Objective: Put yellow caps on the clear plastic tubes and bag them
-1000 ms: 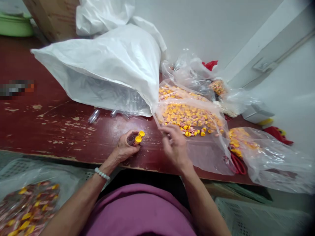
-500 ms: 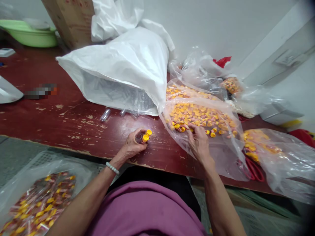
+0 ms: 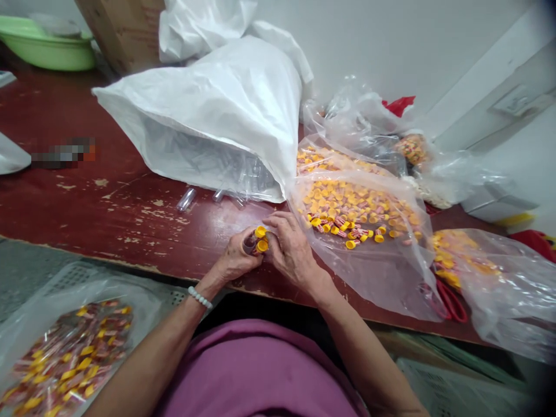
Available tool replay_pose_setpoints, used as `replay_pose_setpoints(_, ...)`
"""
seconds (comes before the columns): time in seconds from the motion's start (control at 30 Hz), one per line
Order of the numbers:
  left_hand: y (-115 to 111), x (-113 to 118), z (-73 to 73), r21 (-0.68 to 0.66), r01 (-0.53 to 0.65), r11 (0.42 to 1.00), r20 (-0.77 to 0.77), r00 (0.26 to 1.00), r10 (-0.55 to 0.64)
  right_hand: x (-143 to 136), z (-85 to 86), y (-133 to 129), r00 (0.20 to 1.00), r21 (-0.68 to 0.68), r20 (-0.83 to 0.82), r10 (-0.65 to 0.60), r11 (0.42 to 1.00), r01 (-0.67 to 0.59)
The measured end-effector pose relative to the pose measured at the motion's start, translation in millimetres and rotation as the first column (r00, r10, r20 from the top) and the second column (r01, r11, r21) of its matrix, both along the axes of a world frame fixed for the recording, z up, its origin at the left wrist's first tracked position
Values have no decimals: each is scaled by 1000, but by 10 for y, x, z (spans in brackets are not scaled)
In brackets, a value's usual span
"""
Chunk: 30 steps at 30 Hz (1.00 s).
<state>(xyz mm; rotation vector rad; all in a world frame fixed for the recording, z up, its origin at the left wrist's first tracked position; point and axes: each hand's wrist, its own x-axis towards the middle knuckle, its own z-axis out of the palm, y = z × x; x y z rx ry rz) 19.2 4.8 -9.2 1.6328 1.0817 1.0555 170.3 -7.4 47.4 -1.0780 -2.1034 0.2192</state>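
Clear plastic tubes (image 3: 249,244) with yellow caps (image 3: 262,245) are wrapped in the fingers of my left hand (image 3: 238,258), just above the table. My right hand (image 3: 292,250) meets them from the right, its bent fingertips at a yellow cap (image 3: 260,231) on the upper tube. The fingers partly hide that contact. To the right, an opened clear plastic bag (image 3: 369,286) holds many yellow caps with red-and-white wrapped pieces (image 3: 343,223) attached. Behind my hands, a white sack (image 3: 226,92) lies with its mouth toward me, full of clear empty tubes (image 3: 204,159).
Several loose clear tubes (image 3: 186,199) lie before the sack on the worn red table (image 3: 99,202). Below left, a lined crate (image 3: 82,275) holds filled yellow-capped tubes (image 3: 78,353). Another bag of yellow pieces (image 3: 490,289) sits far right. A green basin (image 3: 52,52) stands back left.
My right hand has moved left from the bag of yellow caps to the tubes in my left hand. My left hand stays in nearly the same place, still gripping them.
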Motion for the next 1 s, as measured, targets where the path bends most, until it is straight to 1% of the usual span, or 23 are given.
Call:
replay_pose_setpoints(0.07,5,-1,-2,-16,-2,1000,11,1000,2,9,-25,-24,997,-29,78,-27,999,30)
replay_pose_setpoints(0.13,10,-3,-3,-30,3,1000,24,1000,-2,-14,-48,-55,984,-68,177,-25,997,38)
replay_pose_setpoints(0.23,10,-5,4,-35,2,999,36,999,-1,-64,-18,-100,968,-91,250,-17,995,41)
replay_pose_setpoints(0.3,5,-3,10,-40,-2,999,40,999,3,-35,46,-118,976,-73,216,-7,997,24)
replay_pose_setpoints(0.37,0,1,11,-60,-14,998,41,999,16,123,107,-116,993,-22,104,-49,998,52)
replay_pose_setpoints(0.4,-1,5,9,-71,-21,997,42,999,24,262,121,-107,993,10,40,-113,994,112)
replay_pose_setpoints(0.43,-1,8,5,-79,-26,997,45,999,30,438,119,-95,979,31,-8,-203,979,203)
replay_pose_setpoints(0.47,0,12,-1,-85,-27,996,47,998,31,643,97,-82,948,40,-34,-316,948,317)
replay_pose_setpoints(0.5,2,15,-6,-87,-25,996,50,998,29,863,53,-69,901,32,-12,-434,900,434)
replay_pose_setpoints(0.53,4,17,-13,-85,-21,996,51,998,26,1081,-10,-57,843,4,66,-533,845,534)
replay_pose_setpoints(0.6,10,20,-28,-83,-20,996,46,999,24,1449,-177,-40,674,-42,244,-697,687,725)
replay_pose_setpoints(0.63,13,21,-35,-85,-19,996,43,999,22,1579,-267,-35,597,-61,317,-737,613,788)
replay_pose_setpoints(0.67,16,21,-43,-86,-18,996,39,999,21,1669,-350,-30,534,-70,381,-755,552,831)
replay_pose_setpoints(0.7,19,21,-50,-87,-17,996,36,999,20,1723,-418,-26,492,-76,426,-759,512,856)
replay_pose_setpoints(0.73,21,21,-54,-88,-16,996,34,999,19,1748,-467,-21,471,-81,454,-757,491,867)
replay_pose_setpoints(0.8,21,23,-53,-82,-19,996,35,999,22,1737,-493,-9,476,-89,448,-757,491,866)
replay_pose_setpoints(0.83,19,26,-46,-78,-21,997,34,999,23,1708,-471,-6,494,-100,409,-767,501,860)
replay_pose_setpoints(0.87,15,30,-34,-76,-23,997,31,999,26,1661,-426,-9,529,-125,342,-777,521,845)
replay_pose_setpoints(0.9,10,35,-18,-76,-23,997,28,999,25,1592,-362,-20,576,-161,250,-778,553,817)
replay_pose_setpoints(0.93,4,41,1,-74,-20,997,26,999,22,1497,-282,-42,631,-204,139,-763,602,772)
replay_pose_setpoints(0.97,-2,46,21,-71,-17,997,26,999,19,1371,-192,-76,687,-240,20,-726,664,708)
replay_pose_setpoints(1.0,-9,51,40,-66,-17,998,27,999,19,1216,-96,-117,743,-265,-91,-663,736,623)
